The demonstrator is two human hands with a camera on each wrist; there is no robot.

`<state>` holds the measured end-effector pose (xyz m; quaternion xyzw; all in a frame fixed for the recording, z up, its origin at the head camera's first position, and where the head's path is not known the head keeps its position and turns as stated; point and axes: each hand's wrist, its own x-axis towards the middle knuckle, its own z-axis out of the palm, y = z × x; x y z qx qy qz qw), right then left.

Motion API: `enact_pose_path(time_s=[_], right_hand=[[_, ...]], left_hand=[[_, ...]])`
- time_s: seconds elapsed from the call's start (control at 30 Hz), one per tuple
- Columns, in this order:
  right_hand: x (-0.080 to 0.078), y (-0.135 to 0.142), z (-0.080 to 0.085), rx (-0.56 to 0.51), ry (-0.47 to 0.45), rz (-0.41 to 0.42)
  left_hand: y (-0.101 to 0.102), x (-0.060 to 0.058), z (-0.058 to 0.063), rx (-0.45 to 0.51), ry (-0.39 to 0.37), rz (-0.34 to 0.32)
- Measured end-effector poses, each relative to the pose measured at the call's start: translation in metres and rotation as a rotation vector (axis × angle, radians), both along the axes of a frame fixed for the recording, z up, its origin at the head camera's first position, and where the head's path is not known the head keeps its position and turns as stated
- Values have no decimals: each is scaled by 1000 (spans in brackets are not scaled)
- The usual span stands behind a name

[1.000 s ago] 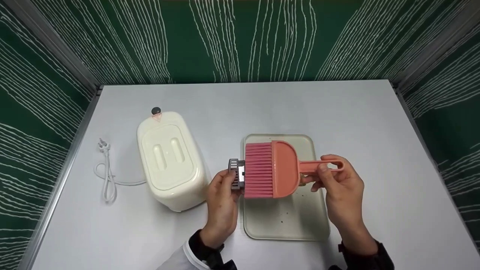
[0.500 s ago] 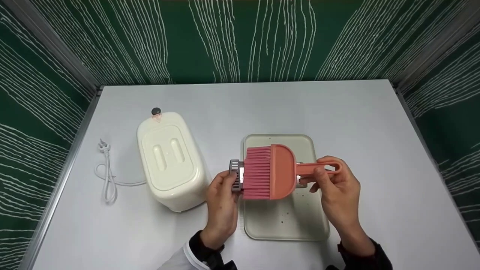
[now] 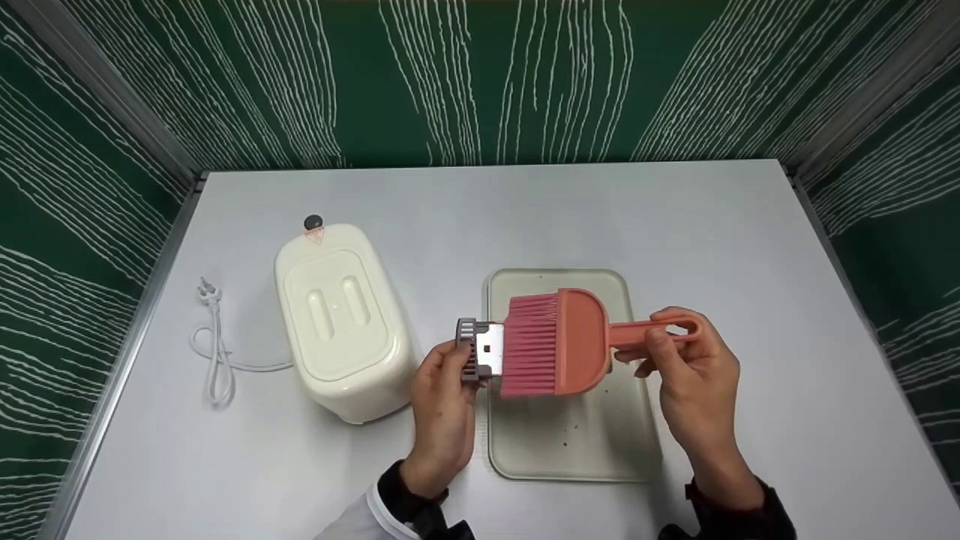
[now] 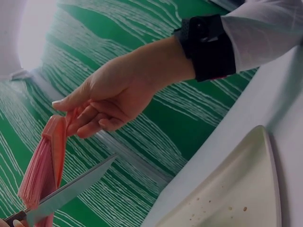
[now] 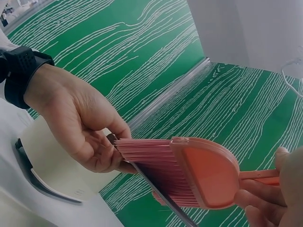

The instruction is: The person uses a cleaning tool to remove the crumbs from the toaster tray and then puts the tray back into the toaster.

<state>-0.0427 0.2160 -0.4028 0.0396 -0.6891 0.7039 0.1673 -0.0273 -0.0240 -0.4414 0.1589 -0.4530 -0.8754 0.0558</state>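
Note:
In the head view my left hand [image 3: 442, 409] grips the grey slotted end of a crumb tray [image 3: 490, 349], a flat metal plate. My right hand [image 3: 697, 382] pinches the handle of an orange brush [image 3: 583, 341] with pink bristles. The brush lies over the plate and hides most of it. In the right wrist view the bristles [image 5: 151, 156] lean on the plate, which stands out as a thin metal edge [image 5: 163, 194]. Below both hands lies a pale green tray [image 3: 562, 461] with several dark crumbs on it. The left wrist view shows the plate's underside [image 4: 75, 189].
A cream toaster [image 3: 334, 300] with a lid on top stands to the left of the hands. Its white cord [image 3: 255, 367] and plug [image 3: 208, 291] lie on the white table [image 3: 712, 225]. Green walls [image 3: 480, 90] with white lines enclose the table.
The brush shifted slightly left, then back right along the crumb tray with my right hand. More of the metal plate near the grey end shows now. My left hand has hardly moved.

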Motion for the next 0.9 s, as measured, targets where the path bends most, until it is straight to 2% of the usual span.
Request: enact_pose_path(time_s=[0.3,0.53,0.77,0.9], right_hand=[[-3,8,2,-57,24,-9],[-6,14,1,-92,98,-16],[-8,20,1,-147,96,-39],[-10,24,2,-155,140,-33]], left_hand=[[-2,-2,1,19,8,35],[-1,-2,2,28,3,55],[-2,-2,4,35,1,77],[-3,-2,4,35,8,96]])
